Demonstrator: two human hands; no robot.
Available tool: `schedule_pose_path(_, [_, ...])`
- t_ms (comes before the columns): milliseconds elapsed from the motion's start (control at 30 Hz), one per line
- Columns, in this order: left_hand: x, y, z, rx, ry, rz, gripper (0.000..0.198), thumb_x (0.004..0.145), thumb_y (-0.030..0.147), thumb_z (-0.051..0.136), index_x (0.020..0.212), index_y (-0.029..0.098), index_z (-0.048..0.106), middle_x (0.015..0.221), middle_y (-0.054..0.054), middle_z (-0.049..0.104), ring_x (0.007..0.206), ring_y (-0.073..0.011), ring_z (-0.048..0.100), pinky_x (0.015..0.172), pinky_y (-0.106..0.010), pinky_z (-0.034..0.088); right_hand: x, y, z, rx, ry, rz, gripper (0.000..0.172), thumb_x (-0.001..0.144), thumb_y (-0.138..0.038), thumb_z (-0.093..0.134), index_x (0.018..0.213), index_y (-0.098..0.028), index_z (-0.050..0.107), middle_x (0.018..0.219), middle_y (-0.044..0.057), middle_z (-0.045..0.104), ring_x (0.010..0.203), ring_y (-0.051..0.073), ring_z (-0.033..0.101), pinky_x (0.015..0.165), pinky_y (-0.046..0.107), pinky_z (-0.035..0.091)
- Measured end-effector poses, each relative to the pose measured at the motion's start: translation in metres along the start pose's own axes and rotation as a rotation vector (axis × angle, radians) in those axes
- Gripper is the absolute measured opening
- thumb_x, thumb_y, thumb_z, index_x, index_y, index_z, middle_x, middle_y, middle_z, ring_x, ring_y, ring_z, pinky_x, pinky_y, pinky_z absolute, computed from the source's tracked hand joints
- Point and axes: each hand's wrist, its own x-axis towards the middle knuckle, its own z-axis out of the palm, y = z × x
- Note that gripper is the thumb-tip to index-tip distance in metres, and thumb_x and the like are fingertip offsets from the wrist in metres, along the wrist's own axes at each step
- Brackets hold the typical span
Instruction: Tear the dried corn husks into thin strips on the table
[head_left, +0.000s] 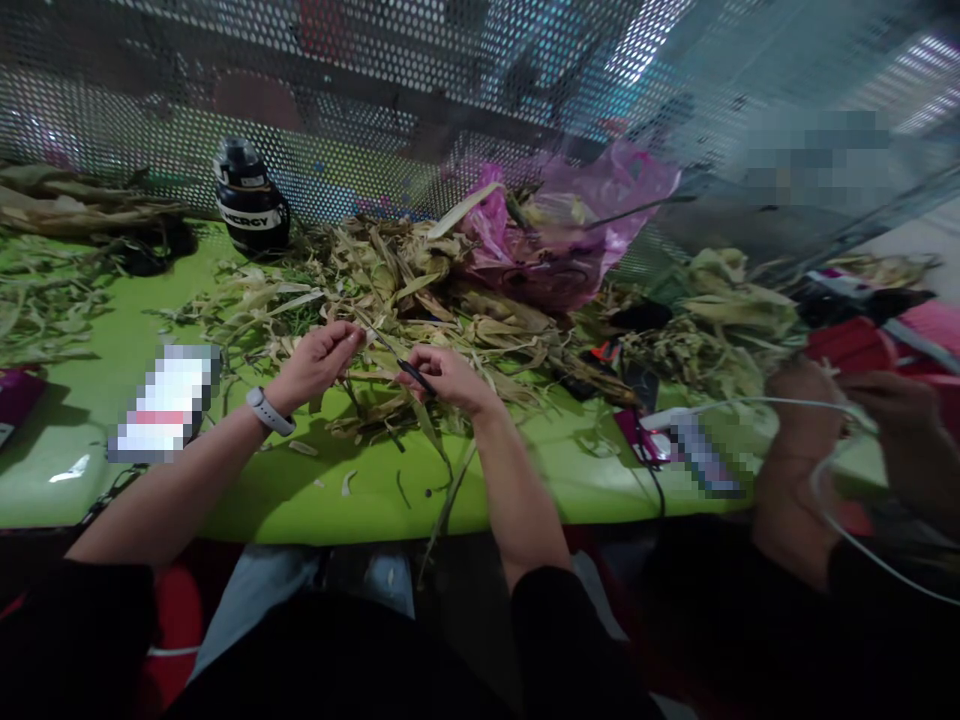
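Over the green table (315, 500), my left hand (319, 365) is closed in a pinch, with a small pale piece at its fingertips too tiny to name. Just to its right, my right hand (446, 378) holds a thin tool with a black handle (418, 377); its slim tip points up and left towards my left fingers. Dry husks and leaves (405, 265) are heaped behind and beneath both hands. A grey watch band circles my left wrist.
A black bottle (251, 215) stands at the back left, a pink plastic bag (555, 240) at the back. Phones lie left (169, 405) and right (705, 455). Another person's hands (806, 400) are at the right, near a white cable. A perforated metal screen (360, 110) rises behind.
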Motion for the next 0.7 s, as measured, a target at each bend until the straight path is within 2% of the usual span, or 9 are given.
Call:
schedule_pose_path(233, [-0.001,0.004,-0.001,0.011,-0.037,-0.031,0.034,0.093,0.047,0.050,0.075,0.019,0.051,0.052,0.005,0.045,0.044,-0.0074,0.040,0.044,-0.020,0.035,0.000,0.001,-0.001,0.016,-0.011,-0.012,0.045,0.062,-0.050,0.080,0.069,-0.020,0.047,0.053,-0.009,0.048,0.049,0.007,0.046,0.049,0.020,0.034])
schedule_pose_path(400, [0.000,0.002,-0.002,-0.077,-0.059,-0.063,0.035,0.093,0.047,0.051,0.073,0.019,0.049,0.050,0.005,0.043,0.042,-0.0070,0.037,0.043,-0.020,0.035,0.001,0.004,0.001,0.026,0.043,-0.017,0.046,0.058,-0.049,0.082,0.066,-0.020,0.047,0.051,-0.009,0.049,0.044,0.006,0.043,0.043,0.020,0.031])
schedule_pose_path(500, [0.001,0.000,-0.001,-0.128,-0.017,-0.078,0.032,0.093,0.046,0.053,0.076,0.019,0.051,0.050,0.006,0.042,0.042,-0.0070,0.037,0.042,-0.020,0.035,0.007,0.011,-0.002,0.037,0.151,-0.051,0.045,0.060,-0.050,0.081,0.067,-0.020,0.048,0.050,-0.007,0.052,0.043,0.007,0.043,0.042,0.020,0.033])
schedule_pose_path(600, [0.000,0.000,0.002,-0.195,0.050,-0.043,0.026,0.092,0.045,0.055,0.085,0.019,0.052,0.058,0.004,0.052,0.049,-0.0089,0.049,0.050,-0.021,0.042,0.014,0.021,-0.012,0.009,0.304,-0.073,0.042,0.066,-0.057,0.074,0.073,-0.020,0.053,0.057,-0.003,0.062,0.045,0.009,0.048,0.043,0.022,0.037])
schedule_pose_path(700, [0.000,0.001,0.005,-0.185,0.111,0.008,0.026,0.091,0.044,0.057,0.089,0.018,0.055,0.072,-0.001,0.062,0.064,-0.0112,0.058,0.062,-0.023,0.047,0.019,0.032,-0.027,-0.253,0.456,-0.055,0.041,0.070,-0.059,0.069,0.079,-0.019,0.063,0.072,0.002,0.068,0.061,0.014,0.058,0.053,0.025,0.045])
